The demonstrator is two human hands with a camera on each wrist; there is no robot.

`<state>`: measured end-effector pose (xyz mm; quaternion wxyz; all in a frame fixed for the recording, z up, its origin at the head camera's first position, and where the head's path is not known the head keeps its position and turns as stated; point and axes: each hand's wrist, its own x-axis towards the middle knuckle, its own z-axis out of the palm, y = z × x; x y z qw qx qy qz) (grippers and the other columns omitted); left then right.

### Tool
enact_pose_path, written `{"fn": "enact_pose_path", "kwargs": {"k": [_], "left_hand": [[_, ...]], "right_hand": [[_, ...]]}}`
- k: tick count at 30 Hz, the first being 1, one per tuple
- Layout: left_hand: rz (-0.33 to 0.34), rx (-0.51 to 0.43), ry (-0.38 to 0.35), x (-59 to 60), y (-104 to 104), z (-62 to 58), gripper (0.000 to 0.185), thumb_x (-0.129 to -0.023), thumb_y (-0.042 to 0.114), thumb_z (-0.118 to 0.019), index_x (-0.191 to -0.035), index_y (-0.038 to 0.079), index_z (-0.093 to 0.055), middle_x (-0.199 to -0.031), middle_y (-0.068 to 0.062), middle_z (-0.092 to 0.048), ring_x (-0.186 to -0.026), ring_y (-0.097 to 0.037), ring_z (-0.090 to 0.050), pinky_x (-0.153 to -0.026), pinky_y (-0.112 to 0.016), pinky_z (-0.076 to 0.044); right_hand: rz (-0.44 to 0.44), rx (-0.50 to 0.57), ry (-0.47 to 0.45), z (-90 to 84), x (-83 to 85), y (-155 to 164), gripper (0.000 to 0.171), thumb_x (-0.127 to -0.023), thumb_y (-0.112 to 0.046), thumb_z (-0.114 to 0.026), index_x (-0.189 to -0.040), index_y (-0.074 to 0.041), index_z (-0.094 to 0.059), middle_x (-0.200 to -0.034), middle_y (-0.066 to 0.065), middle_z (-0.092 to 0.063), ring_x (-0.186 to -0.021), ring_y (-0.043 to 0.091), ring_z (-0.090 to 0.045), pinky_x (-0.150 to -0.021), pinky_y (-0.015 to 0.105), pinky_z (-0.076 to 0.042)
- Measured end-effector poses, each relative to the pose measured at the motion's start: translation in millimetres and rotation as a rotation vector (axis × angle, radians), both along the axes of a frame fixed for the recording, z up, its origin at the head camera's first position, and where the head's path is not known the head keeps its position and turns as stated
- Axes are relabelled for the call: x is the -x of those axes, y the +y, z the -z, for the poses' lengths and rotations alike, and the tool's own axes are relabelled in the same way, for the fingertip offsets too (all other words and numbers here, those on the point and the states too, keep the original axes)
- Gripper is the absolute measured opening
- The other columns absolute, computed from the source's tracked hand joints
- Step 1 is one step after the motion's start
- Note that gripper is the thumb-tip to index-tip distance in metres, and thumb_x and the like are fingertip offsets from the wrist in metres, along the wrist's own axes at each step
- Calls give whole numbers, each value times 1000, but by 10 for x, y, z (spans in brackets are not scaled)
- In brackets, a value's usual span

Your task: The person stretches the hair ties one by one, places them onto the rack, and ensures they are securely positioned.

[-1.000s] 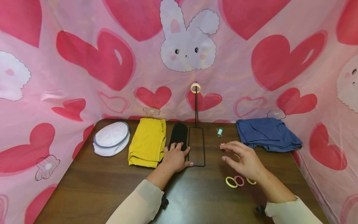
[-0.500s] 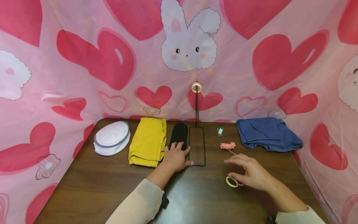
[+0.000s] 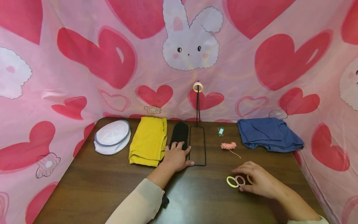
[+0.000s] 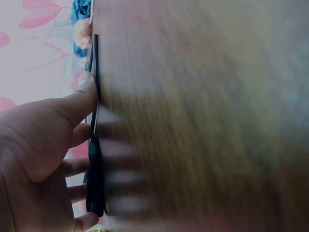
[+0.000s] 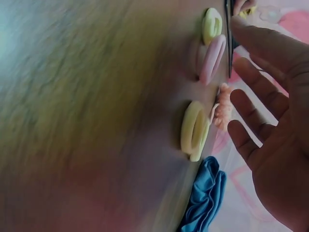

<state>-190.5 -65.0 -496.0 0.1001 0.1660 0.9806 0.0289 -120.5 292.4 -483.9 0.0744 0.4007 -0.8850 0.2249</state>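
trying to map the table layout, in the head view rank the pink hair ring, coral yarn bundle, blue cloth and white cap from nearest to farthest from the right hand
1. Pink hair ring: right under the right hand's fingertips, front right of the table.
2. Coral yarn bundle: farther back, a little left of the hand.
3. Blue cloth: back right corner.
4. White cap: far left side, past the left hand.

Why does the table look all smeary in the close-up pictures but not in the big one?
Head view: sharp, evenly lit, though the table edges bend like a fisheye. Left wrist view: wood grain is streaky and blurred beside the left hand. Right wrist view: the table is smeared too; the hair ties stay fairly clear.
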Motion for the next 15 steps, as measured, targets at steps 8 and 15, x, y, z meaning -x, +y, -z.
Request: {"fn": "enact_pose_path", "kwargs": {"k": [8, 15], "left_hand": [[2, 2, -7, 3, 1, -4, 80, -91, 76, -57, -159, 36, -43, -164, -8, -36, -145, -37, -34, -110, -64, -27], [4, -1, -9, -8, 2, -31, 80, -91, 75, -57, -159, 35, -44, -164, -8, -36, -145, -38, -33, -111, -65, -26]], "right_hand": [[65, -144, -18, 44, -50, 73, 65, -60, -17, -97, -121, -23, -75, -109, -19, -67, -106, 15, -57, -84, 46, -41], [84, -160, -11, 61, -37, 74, 57, -63, -16, -95, -117, -22, -76, -103, -20, -66, -101, 13, -57, -80, 42, -42]]}}
